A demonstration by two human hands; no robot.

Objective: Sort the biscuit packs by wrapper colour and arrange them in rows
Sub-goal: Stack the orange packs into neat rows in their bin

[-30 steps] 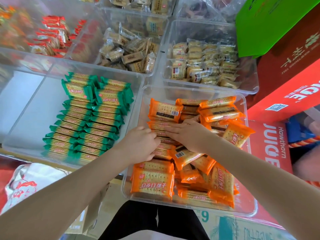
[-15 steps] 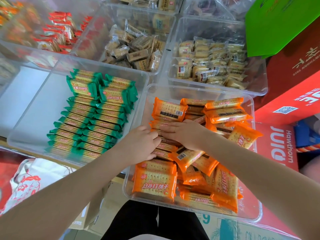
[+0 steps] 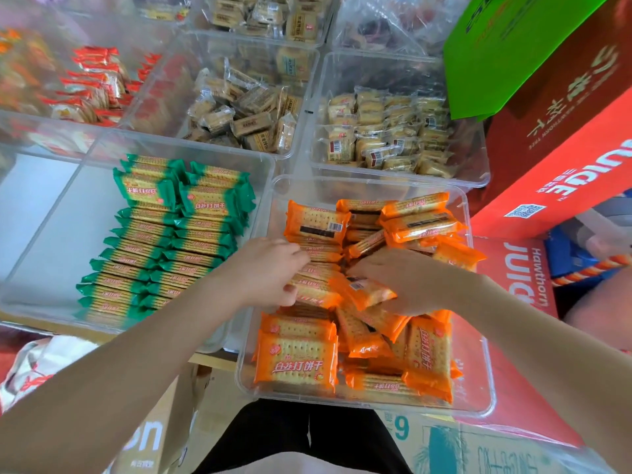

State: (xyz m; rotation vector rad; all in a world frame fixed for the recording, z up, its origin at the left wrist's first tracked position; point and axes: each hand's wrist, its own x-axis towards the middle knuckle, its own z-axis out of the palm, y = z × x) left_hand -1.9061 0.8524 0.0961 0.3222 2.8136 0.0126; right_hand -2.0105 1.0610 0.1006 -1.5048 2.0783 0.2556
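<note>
Orange packs point(image 3: 342, 302) fill the right bin point(image 3: 478, 354); left hand point(image 3: 263, 271) grips some, right hand point(image 3: 407, 282) pinches one. Tugging it may topple the loose pile.

Red juice cartons point(image 3: 561, 159) at right; green bag point(image 3: 506, 49) above; cardboard box point(image 3: 461, 443) below; bright, even light.

Both hands point(image 3: 342, 278) among orange packs point(image 3: 295, 359), green packs point(image 3: 164, 248) in rows

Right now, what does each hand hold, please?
Left hand: grips orange packs in the row.
Right hand: holds one orange pack.
</note>
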